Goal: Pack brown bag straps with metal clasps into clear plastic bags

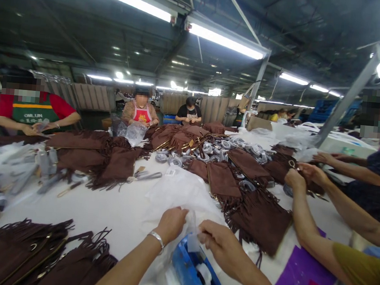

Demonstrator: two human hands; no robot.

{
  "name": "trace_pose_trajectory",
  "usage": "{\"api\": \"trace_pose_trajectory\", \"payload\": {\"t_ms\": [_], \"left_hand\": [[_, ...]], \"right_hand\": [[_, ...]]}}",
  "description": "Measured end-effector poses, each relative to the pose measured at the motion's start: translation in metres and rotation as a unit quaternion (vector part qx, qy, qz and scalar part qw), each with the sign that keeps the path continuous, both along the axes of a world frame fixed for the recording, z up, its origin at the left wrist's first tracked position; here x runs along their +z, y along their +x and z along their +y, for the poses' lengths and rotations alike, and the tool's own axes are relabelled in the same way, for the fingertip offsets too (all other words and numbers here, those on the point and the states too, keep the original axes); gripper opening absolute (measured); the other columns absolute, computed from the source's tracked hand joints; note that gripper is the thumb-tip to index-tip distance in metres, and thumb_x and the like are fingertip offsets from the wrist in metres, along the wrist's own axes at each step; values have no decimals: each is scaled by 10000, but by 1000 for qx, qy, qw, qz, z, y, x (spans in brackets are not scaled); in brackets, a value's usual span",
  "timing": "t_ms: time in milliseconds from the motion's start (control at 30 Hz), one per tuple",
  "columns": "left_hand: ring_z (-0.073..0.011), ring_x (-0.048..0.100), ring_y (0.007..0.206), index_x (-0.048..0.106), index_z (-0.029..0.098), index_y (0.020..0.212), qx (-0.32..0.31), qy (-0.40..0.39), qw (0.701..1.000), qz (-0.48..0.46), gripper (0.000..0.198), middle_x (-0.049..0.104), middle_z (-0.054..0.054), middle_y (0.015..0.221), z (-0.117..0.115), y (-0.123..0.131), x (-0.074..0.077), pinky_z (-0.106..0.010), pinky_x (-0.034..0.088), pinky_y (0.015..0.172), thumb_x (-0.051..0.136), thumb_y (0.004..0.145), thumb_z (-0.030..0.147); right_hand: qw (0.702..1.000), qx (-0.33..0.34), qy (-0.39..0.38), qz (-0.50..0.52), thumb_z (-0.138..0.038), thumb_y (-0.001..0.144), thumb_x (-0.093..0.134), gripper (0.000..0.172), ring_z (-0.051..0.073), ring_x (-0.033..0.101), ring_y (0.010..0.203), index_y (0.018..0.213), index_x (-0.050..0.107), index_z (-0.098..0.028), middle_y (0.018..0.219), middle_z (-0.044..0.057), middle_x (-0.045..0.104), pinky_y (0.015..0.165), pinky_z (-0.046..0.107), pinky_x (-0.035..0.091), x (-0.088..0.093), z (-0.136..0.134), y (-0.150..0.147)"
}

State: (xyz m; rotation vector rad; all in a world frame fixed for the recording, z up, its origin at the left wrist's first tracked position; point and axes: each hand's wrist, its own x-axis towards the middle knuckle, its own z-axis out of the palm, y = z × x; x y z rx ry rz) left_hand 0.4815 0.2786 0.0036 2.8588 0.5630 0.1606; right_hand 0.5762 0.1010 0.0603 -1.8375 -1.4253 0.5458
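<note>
My left hand [171, 223], with a silver bracelet at the wrist, is closed in a pinch at the near edge of a translucent plastic bag [182, 190] on the table. Just right of it, my right hand [219, 242] pinches a short piece of clear tape [193, 242]. This tape hangs at the far end of a blue tape dispenser [184, 259], which stands below both hands with a white roll core [203, 274] in it. Fingertips of both hands are partly hidden.
Brown fringed pouches [223, 178] lie in piles across the white table [104, 215], some at near left [10, 251]. Coiled grey straps [216, 149] lie mid-table. Purple packets [301, 276] are at right. A co-worker's hands [302, 176] work close by on the right; other people sit opposite.
</note>
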Motion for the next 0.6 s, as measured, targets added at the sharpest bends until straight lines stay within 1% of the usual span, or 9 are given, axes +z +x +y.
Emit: {"api": "trace_pose_trajectory", "payload": {"t_ms": [100, 200, 267, 333, 367, 433, 500, 533, 600], "left_hand": [[-276, 640, 842, 613, 205, 1155, 21, -12, 1000, 1, 338, 643, -131, 950, -3, -11, 5, -362, 493, 731, 460, 857, 161], [-259, 626, 877, 583, 236, 1206, 56, -43, 997, -29, 365, 619, -123, 1022, -15, -45, 24, -380, 487, 794, 429, 882, 169], [-232, 584, 1019, 570, 252, 1223, 58, -127, 983, -120, 356, 599, -98, 1135, -28, -78, 44, -362, 443, 929, 405, 913, 191], [-203, 492, 1180, 550, 262, 1250, 38, -242, 945, -219, 350, 545, -61, 1277, -45, -111, 67, -330, 355, 1046, 370, 950, 254], [-201, 446, 1236, 532, 271, 1276, 24, -293, 925, -239, 356, 510, -45, 1336, -54, -127, 79, -327, 316, 1079, 377, 956, 296], [-224, 429, 1252, 512, 278, 1308, -18, -395, 894, -213, 384, 506, -36, 1353, -72, -154, 99, -344, 306, 1081, 432, 941, 358], [-247, 515, 1135, 545, 253, 1282, -60, -494, 856, -140, 411, 594, -56, 1231, -89, -176, 111, -349, 385, 996, 532, 891, 379], [-241, 554, 1043, 588, 228, 1230, -69, -533, 836, -111, 402, 635, -59, 1129, -96, -186, 113, -332, 422, 929, 589, 855, 374], [-192, 570, 852, 671, 173, 1031, -45, -574, 812, -95, 299, 654, -35, 911, -109, -203, 110, -268, 443, 786, 681, 780, 335]], "right_hand": [[977, 63, -23, 200, -315, 868, 516, 144, 132, 512, 645, 808, 585, -204, 693, -13, 573, 601, 222, 363, 18, -20, -17], [960, 71, -35, 270, -374, 866, 548, 198, 123, 499, 625, 813, 593, -189, 672, -13, 549, 582, 218, 357, 18, -37, -30], [948, 80, -53, 304, -407, 863, 559, 230, 111, 486, 599, 824, 585, -182, 667, -12, 546, 558, 209, 341, 14, -43, -38], [927, 113, -80, 348, -424, 855, 576, 253, 94, 469, 574, 836, 577, -173, 679, -9, 558, 539, 198, 330, 12, -47, -47], [916, 136, -93, 365, -420, 849, 590, 254, 87, 468, 570, 836, 576, -166, 686, -5, 566, 538, 193, 329, 13, -47, -53], [893, 183, -117, 393, -404, 837, 617, 253, 79, 476, 565, 825, 575, -155, 690, 2, 582, 536, 186, 331, 15, -46, -64], [869, 215, -129, 427, -398, 824, 639, 259, 74, 479, 541, 815, 574, -148, 666, 4, 585, 515, 182, 326, 18, -46, -76], [858, 224, -125, 446, -399, 817, 649, 265, 72, 475, 524, 815, 578, -144, 648, 2, 579, 500, 180, 319, 19, -46, -83], [835, 225, -106, 490, -395, 803, 671, 271, 63, 449, 490, 810, 587, -137, 615, -6, 555, 477, 180, 302, 19, -49, -98]]}}
